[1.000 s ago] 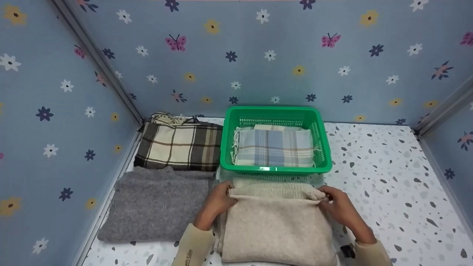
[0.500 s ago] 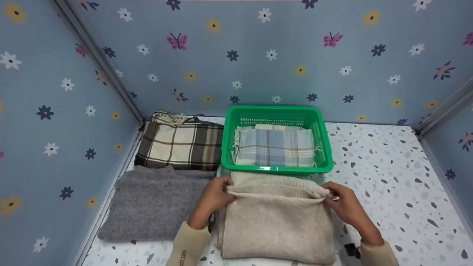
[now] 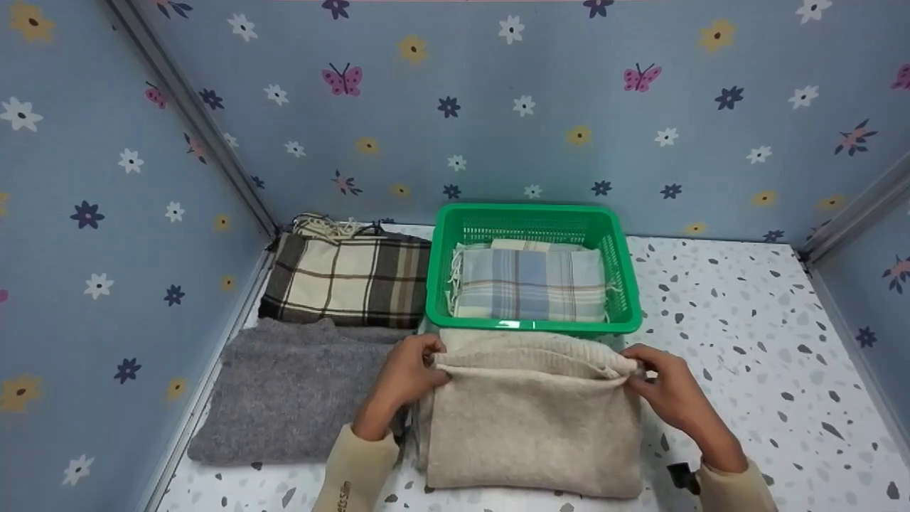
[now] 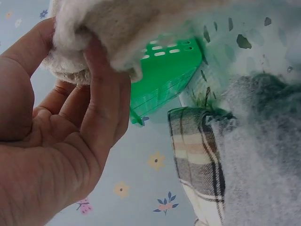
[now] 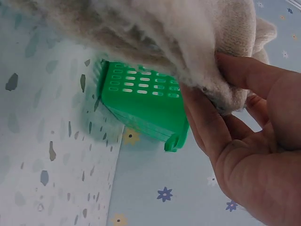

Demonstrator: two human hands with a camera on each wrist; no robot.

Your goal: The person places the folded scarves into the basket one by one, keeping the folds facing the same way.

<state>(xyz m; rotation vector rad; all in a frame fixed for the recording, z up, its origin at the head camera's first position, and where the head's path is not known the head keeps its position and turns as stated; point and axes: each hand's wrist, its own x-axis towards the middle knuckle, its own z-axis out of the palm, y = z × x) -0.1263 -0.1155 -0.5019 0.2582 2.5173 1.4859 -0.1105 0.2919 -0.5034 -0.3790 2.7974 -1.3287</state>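
Note:
A folded beige knit sweater (image 3: 533, 427) with a paler ribbed part along its far edge spans the space between both hands. My left hand (image 3: 409, 373) pinches its far left corner between thumb and fingers. At the far right corner, my right hand (image 3: 668, 387) pinches it the same way. Both wrist views show the thick, fuzzy layers gripped by the fingertips. Just beyond stands a green plastic basket (image 3: 533, 327), holding a folded blue-and-cream plaid scarf (image 3: 530, 284) with fringed ends. The sweater's far edge overlaps the basket's near wall in the head view.
On the left lies a folded grey knit garment (image 3: 298, 398), close by my left forearm. Behind it, a folded black, brown and cream plaid scarf (image 3: 348, 277) with fringe lies against the basket's left side. Flowered blue walls (image 3: 498, 85) border the speckled white surface (image 3: 725, 341).
The sweater's far edge has risen toward the basket, covering more of its near wall, and its near edge has drawn away from me. Both hands keep their pinch and have moved slightly apart.

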